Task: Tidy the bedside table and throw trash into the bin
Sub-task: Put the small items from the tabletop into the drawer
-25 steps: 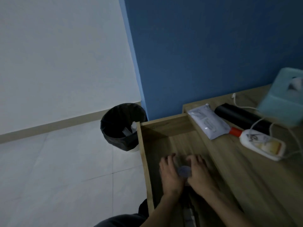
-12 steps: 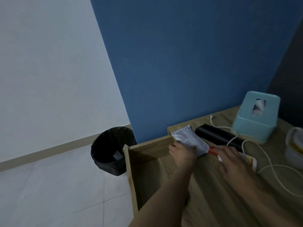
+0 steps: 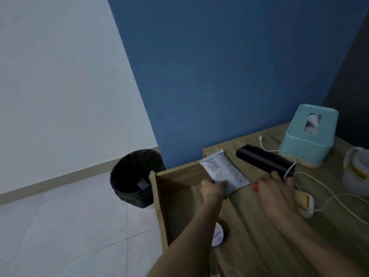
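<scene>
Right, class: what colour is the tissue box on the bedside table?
The tissue box is pale turquoise, seen best in the head view.

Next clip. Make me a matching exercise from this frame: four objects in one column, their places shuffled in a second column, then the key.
Things
1. white flat printed packet
2. round bin with a black liner
3. teal plastic tissue box
4. small round pot with purple lettering

Places
A. on the tiled floor
B. inside the open wooden drawer
C. pinched by the left hand
D. standing at the back of the wooden tabletop

Pairs: 1-C, 2-A, 3-D, 4-B.
</scene>
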The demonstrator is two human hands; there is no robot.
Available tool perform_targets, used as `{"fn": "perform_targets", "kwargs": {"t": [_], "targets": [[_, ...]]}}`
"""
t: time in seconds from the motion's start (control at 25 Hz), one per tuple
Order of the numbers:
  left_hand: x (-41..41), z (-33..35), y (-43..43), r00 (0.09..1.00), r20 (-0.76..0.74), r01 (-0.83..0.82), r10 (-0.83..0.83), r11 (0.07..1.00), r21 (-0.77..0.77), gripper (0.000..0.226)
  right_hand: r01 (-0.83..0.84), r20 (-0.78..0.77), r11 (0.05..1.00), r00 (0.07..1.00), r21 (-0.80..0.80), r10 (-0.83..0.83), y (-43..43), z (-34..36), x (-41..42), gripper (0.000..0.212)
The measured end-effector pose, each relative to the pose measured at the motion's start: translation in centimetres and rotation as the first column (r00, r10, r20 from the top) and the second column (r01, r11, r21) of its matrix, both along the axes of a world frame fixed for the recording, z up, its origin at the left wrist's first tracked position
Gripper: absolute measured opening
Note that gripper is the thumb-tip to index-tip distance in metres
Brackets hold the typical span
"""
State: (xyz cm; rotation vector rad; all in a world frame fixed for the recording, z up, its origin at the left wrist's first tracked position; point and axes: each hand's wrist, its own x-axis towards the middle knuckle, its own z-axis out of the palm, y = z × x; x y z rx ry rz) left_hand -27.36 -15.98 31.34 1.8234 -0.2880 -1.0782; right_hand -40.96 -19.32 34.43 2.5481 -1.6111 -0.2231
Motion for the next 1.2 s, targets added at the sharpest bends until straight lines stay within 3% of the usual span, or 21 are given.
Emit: {"fn": "perform_targets", "kwargs": {"t": [0.12,0.2,0.32,0.44,0.52,0.6,0.68,0.8,0.92,1.04,1.2], "targets": [[0.5,0.1,2.5,0.991,-0.124,-0.049,0.042,0.997,-0.054,0.030,-0.075,-0.003,0.995,0.997,0.062,0.075,2.0,0.6,2.2,0.032],[1.2,-0.7,4.3,0.977,-0.166,-0.143,0.131,0.988,-0.063,0.029,-0.102,0.246,0.987,0.967,0.125,0.069,3.1,1.5,4.0,0.037],[2.1,-2.5,6.9,0.950,-0.174,-0.272,0.258,0.960,-0.063,0.029,-0.159,0.709,0.976,0.706,0.151,0.005,4.4,3.2,6.4,0.036],[2.9,-3.8,8.2,0.917,-0.163,-0.375,0.365,0.926,-0.034,0.023,-0.188,0.849,0.972,0.527,0.140,-0.020,4.7,2.6,8.9,0.033],[3.4,-4.4,8.3,0.910,-0.130,-0.393,0.393,0.919,0.027,0.022,-0.199,0.848,0.970,0.530,0.143,-0.016,4.3,1.2,10.7,0.032],[4.0,-5.1,8.3,0.900,-0.139,-0.406,0.414,0.910,0.083,0.026,-0.206,0.795,0.964,0.607,0.169,-0.010,3.4,-1.4,12.7,0.029],[4.4,-5.6,8.4,0.908,-0.056,-0.404,0.415,0.903,0.147,0.035,-0.170,0.705,0.955,0.707,0.241,-0.052,2.3,-4.5,14.5,0.028],[5.5,-8.0,8.5,0.914,0.057,-0.406,0.403,0.909,0.094,0.039,-0.082,0.599,0.938,0.788,0.337,-0.146,0.8,-8.8,16.6,0.027],[5.6,-10.2,7.7,0.935,0.102,-0.350,0.340,0.930,0.108,0.041,-0.024,0.576,0.919,0.785,0.393,-0.226,-0.5,-12.8,17.9,0.028],[5.5,-9.9,7.5,0.904,0.033,-0.428,0.426,0.903,0.050,0.040,0.012,0.577,0.897,0.762,0.442,-0.294,-0.5,-15.4,18.6,0.029],[5.5,-9.3,7.7,0.906,0.084,-0.418,0.414,0.907,0.040,0.043,0.026,0.590,0.851,0.710,0.525,-0.385,-0.9,-16.2,18.1,0.029]]}}
